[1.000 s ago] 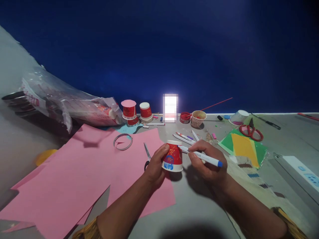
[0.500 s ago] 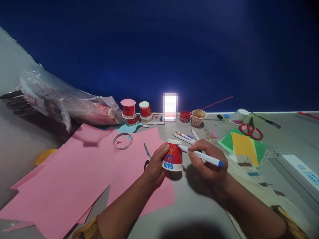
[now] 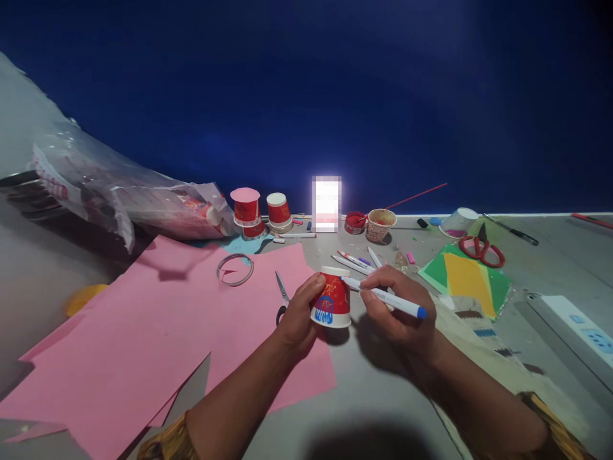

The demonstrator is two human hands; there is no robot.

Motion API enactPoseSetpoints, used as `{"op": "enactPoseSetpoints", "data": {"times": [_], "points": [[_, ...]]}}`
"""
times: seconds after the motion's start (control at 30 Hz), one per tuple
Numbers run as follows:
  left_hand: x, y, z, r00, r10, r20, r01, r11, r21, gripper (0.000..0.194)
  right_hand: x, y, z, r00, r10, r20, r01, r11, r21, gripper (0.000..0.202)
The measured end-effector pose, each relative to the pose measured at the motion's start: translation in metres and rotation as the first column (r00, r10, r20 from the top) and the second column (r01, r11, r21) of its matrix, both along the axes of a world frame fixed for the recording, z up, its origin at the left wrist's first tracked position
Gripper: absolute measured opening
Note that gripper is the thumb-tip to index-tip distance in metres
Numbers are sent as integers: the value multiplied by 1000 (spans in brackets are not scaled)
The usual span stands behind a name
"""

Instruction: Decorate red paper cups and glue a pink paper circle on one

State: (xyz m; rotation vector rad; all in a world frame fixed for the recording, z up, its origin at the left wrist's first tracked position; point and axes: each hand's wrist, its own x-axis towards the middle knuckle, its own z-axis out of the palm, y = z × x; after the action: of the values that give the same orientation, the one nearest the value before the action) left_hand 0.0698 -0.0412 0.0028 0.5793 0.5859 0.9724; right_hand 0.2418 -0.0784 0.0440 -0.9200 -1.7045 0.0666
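My left hand [image 3: 302, 311] grips a red and white paper cup [image 3: 339, 295], held upside down with its rim at the bottom. A blue drawing with vertical strokes covers part of the cup's side near the rim. Between the fingers of my right hand [image 3: 400, 310] is a white marker [image 3: 390, 299] with a blue end. Its tip is at the upper right of the cup's side; whether it touches cannot be made out. Scissors [image 3: 282, 297] lie just left of the cup, partly hidden behind my left hand.
Pink paper sheets [image 3: 143, 345] spread across the left, with a tape ring [image 3: 235, 269] on them. Several markers [image 3: 352, 263] lie beyond the cup. Red-handled scissors [image 3: 481, 248] rest on green and yellow paper [image 3: 467, 281]. A power strip [image 3: 575, 319] sits at right; upturned cups [image 3: 278, 209] stand behind.
Both hands hold nearly the same pose, with the marker still at the cup's upper right side. The whole view has shifted very slightly.
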Motion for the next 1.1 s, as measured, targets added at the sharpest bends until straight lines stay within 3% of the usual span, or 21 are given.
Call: {"op": "enactPoseSetpoints", "data": {"times": [1.1], "points": [[1, 1, -3, 999, 43, -12, -43, 999, -13, 26, -1, 0, 1, 999, 43, 26, -43, 999, 6, 12]]}}
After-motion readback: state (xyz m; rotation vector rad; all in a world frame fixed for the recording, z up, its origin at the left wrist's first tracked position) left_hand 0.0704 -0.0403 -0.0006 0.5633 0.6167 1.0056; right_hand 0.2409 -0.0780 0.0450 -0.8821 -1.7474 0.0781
